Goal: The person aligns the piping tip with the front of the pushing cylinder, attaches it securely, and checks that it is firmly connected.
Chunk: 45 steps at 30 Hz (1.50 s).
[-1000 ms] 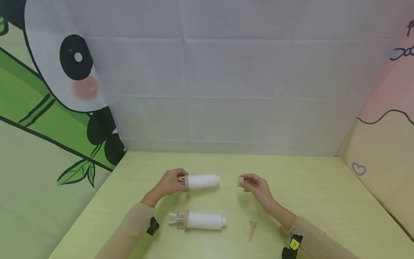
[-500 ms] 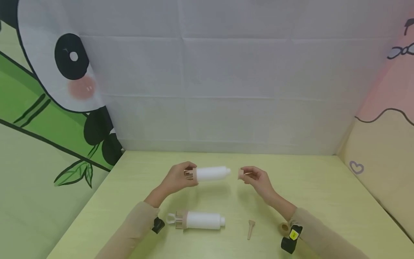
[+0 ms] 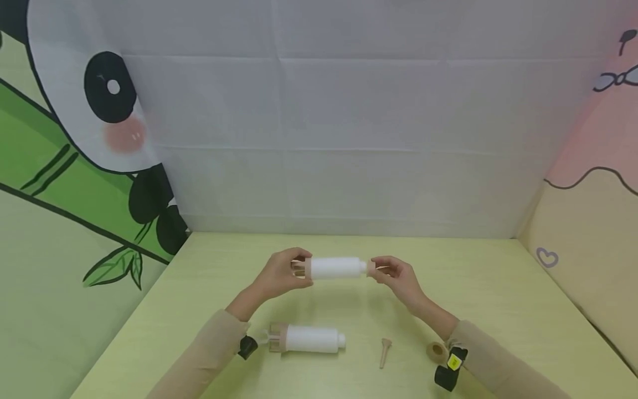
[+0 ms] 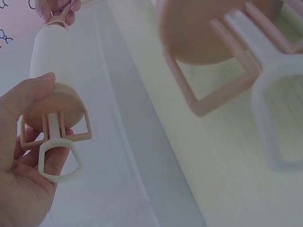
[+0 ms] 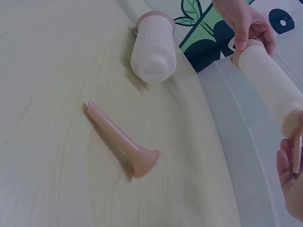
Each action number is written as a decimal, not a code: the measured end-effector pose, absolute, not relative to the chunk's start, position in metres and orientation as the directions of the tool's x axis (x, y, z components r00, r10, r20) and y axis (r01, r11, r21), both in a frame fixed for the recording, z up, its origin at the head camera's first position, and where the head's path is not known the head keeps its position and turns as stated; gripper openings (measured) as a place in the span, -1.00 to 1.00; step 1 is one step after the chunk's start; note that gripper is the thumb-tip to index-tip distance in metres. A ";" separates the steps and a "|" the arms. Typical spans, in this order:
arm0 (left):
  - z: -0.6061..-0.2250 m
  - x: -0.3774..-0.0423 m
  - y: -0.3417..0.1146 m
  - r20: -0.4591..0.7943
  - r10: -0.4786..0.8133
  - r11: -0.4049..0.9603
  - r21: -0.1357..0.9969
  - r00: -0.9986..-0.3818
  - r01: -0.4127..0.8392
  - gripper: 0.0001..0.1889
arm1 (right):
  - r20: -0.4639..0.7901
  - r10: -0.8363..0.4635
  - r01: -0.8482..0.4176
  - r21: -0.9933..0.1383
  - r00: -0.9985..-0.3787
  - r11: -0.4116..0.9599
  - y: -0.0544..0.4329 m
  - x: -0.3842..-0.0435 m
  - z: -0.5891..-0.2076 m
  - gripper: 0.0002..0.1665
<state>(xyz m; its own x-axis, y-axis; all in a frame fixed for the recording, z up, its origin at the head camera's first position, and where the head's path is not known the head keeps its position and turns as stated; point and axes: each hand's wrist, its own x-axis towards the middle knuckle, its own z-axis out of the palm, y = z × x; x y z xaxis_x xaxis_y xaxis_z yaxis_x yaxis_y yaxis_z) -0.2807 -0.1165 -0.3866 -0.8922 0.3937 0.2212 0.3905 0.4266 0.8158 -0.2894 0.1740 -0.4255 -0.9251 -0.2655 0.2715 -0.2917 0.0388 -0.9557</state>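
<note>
My left hand (image 3: 280,275) grips a large plastic syringe (image 3: 336,267) by its pink collar. The white barrel points right, held above the table. In the left wrist view its white plunger ring (image 4: 59,165) and square pink finger loops show below the collar. My right hand (image 3: 401,281) pinches a pink nozzle (image 3: 371,269) by its thin stem, its wide end right at the barrel's small tip. A second white syringe (image 3: 311,339) lies on the table, tip to the right. Beside it lies a loose pink funnel-shaped nozzle (image 5: 123,142).
A round tan piece with a hole (image 3: 437,352) lies on the pale yellow table (image 3: 224,244), close to the right wrist camera (image 3: 448,372). Fabric walls with printed figures stand at the back and both sides.
My left hand has lifted the syringe and moved it right, so its tip now meets the nozzle in my right hand. The right hand has barely moved.
</note>
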 end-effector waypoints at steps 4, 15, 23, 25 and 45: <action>-0.386 -0.281 -0.115 0.241 0.406 0.430 0.801 -0.881 0.417 -0.49 | 0.289 -0.275 -0.308 -0.951 -0.917 0.027 0.173 -0.290 -0.424 -0.60; -0.383 -0.279 -0.116 0.249 0.427 0.442 0.781 -0.869 0.441 -0.49 | 0.361 -0.347 -0.391 -0.920 -0.865 0.018 0.173 -0.292 -0.424 -0.62; -0.383 -0.280 -0.118 0.242 0.455 0.422 0.788 -0.857 0.447 -0.50 | 0.390 -0.363 -0.447 -0.890 -0.846 0.087 0.175 -0.289 -0.422 -0.64; -0.382 -0.281 -0.120 0.233 0.458 0.424 0.791 -0.858 0.441 -0.50 | 0.391 -0.368 -0.453 -0.887 -0.844 0.095 0.175 -0.288 -0.420 -0.64; -0.377 -0.286 -0.127 0.145 0.496 0.422 0.821 -0.856 0.384 -0.49 | 0.558 -0.390 -0.625 -0.778 -0.732 0.060 0.171 -0.273 -0.404 -0.68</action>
<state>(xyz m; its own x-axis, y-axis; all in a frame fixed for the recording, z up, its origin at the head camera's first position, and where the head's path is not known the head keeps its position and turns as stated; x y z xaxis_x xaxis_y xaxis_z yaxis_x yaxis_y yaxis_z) -0.2864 -0.1270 -0.3771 -0.8562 0.4959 0.1448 0.3835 0.4224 0.8213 -0.2732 0.1705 -0.4037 -0.7323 -0.3897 0.5585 -0.6253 0.0599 -0.7781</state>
